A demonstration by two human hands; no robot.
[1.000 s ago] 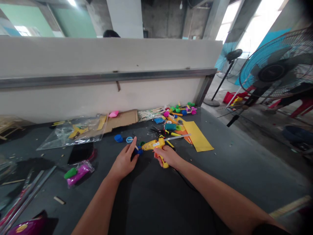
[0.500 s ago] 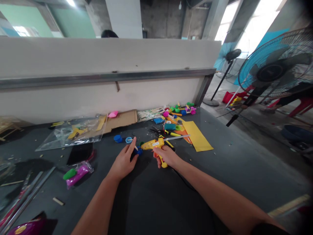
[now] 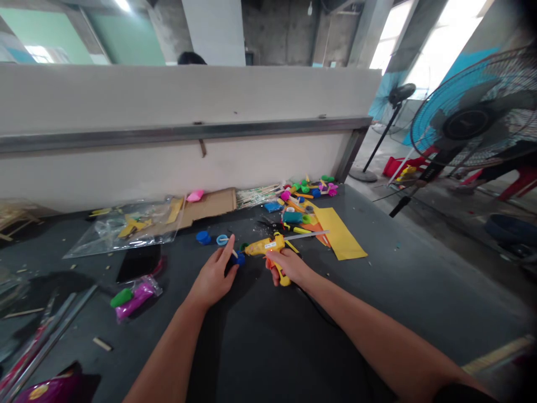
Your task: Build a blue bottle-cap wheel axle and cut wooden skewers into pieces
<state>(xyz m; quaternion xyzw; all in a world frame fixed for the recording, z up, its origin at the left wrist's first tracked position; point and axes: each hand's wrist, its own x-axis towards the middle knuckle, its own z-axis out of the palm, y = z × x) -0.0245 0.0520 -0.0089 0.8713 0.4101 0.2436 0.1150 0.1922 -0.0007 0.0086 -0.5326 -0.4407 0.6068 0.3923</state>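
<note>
My right hand [image 3: 289, 265] is wrapped round the handle of a yellow hot glue gun [image 3: 262, 245], its fingers at the orange trigger. A clear glue stick [image 3: 307, 235] sticks out of the gun's back end. The nozzle points left at a small blue cap [image 3: 239, 258] with a short wooden stick in it. My left hand [image 3: 215, 276] holds this cap against the table between thumb and fingers. Just beyond lie a light-blue ring-like cap [image 3: 222, 240] with a stick across it and a darker blue lump [image 3: 203, 238].
Behind the gun lie black-and-yellow pliers [image 3: 279, 226], a yellow sheet [image 3: 340, 235] and a pile of coloured pieces [image 3: 310, 189]. To the left are a phone [image 3: 139, 263], a plastic bag [image 3: 121, 224] and a purple clay packet [image 3: 136, 300]. A white partition [image 3: 168, 101] backs the table; a fan [image 3: 465, 123] stands right.
The whole view has shifted very slightly. Both hands keep their hold, with the glue gun's nozzle staying beside the blue cap.
</note>
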